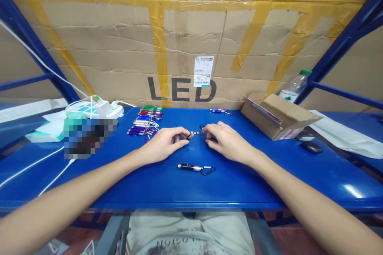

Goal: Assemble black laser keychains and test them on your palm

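Observation:
My left hand [163, 143] is closed over the blue tabletop, thumb and forefinger tips around something small and dark that I cannot make out. Just past those fingertips sit several small silvery round pieces [195, 133], which look like button cells. My right hand [226, 141] is curled on the other side of them. A black clip loop [201, 127] shows at its fingertips and a dark piece [213, 139] under its fingers; what it grips is mostly hidden. Nearer the front edge lies a black laser pointer pen [190, 167] with a black carabiner [208, 170].
Rows of green, red, blue, silver and purple pens [145, 119] lie at the left back. Further left are a power strip [95, 108] and cables. A purple pen [218, 110] lies behind my right hand. Rightward stand an open carton [278, 117], a bottle [296, 85] and a black mouse [311, 147].

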Demonstrator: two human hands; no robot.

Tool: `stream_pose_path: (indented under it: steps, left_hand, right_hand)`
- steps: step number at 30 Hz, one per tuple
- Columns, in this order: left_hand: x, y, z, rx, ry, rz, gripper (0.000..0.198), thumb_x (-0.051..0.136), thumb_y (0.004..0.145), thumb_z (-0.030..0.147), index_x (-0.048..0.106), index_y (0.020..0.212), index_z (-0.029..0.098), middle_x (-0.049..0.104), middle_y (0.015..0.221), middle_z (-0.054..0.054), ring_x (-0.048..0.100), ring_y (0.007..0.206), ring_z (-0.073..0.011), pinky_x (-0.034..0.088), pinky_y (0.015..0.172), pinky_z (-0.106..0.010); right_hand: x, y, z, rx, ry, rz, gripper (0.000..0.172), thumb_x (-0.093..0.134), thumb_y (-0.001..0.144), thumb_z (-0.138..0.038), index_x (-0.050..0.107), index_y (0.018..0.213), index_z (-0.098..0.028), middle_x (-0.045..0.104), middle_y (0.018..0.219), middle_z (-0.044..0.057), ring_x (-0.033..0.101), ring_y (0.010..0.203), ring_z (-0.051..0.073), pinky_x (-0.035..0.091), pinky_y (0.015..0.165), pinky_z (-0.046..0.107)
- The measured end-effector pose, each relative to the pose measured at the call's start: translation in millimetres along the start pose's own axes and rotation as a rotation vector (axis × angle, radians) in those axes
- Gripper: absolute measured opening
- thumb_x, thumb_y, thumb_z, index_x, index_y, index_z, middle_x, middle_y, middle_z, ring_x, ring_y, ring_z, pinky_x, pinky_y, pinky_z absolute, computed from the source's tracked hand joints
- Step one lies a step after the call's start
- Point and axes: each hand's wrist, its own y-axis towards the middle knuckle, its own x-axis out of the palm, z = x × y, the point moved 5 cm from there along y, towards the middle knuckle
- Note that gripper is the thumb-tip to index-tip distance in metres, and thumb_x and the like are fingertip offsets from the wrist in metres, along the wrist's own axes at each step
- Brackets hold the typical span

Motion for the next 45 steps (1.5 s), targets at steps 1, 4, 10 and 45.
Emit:
stream_pose_path:
  steps: [1,4,10,45]
  left_hand:
    - [-0.5,0.0,0.6,0.001,0.007,0.002,0.028,0.065,0.103,0.04,0.075,0.122,0.022,0.076,0.094,-0.001,0.061,0.071,-0.0148,0.049,0.071,-0.027]
    - [-1.6,-0.3,1.8,0.01,0.027,0.002,0.029,0.064,0.104,0.041,0.075,0.122,0.021,0.076,0.096,-0.001,0.06,0.071,-0.0147,0.048,0.07,-0.027]
    - [-0.7,-1.2,2.3,0.049,0.059,-0.008,0.031,0.063,0.105,0.043,0.074,0.123,0.021,0.076,0.098,-0.002,0.061,0.072,-0.0153,0.048,0.071,-0.027]
    - [5.2,-2.0,0.4,0.005,-0.132,-0.007,0.031,0.065,0.104,0.046,0.075,0.114,0.018,0.072,0.094,-0.003,0.063,0.082,-0.0169,0.048,0.075,-0.028]
  right_hand:
    - [1.2,-0.1,0.6,-0.008,0.007,-0.01,0.02,0.063,0.097,-0.012,0.065,0.115,-0.021,0.075,0.099,0.007,0.062,0.095,0.028,0.047,0.086,0.041]
    - [-0.5,0.9,0.6,-0.031,0.061,0.013,0.022,0.059,0.1,-0.011,0.065,0.118,-0.021,0.075,0.102,0.007,0.062,0.097,0.027,0.049,0.088,0.042]
    - [-15.0,4.1,-10.3,0.031,0.547,0.177,0.021,0.062,0.106,-0.029,0.067,0.125,-0.023,0.075,0.109,0.007,0.069,0.097,0.022,0.056,0.09,0.039]
    - [1.5,6.8,-13.8,0.103,0.737,0.162,0.02,0.069,0.1,-0.032,0.072,0.117,-0.022,0.076,0.104,0.005,0.072,0.097,0.022,0.057,0.089,0.038]
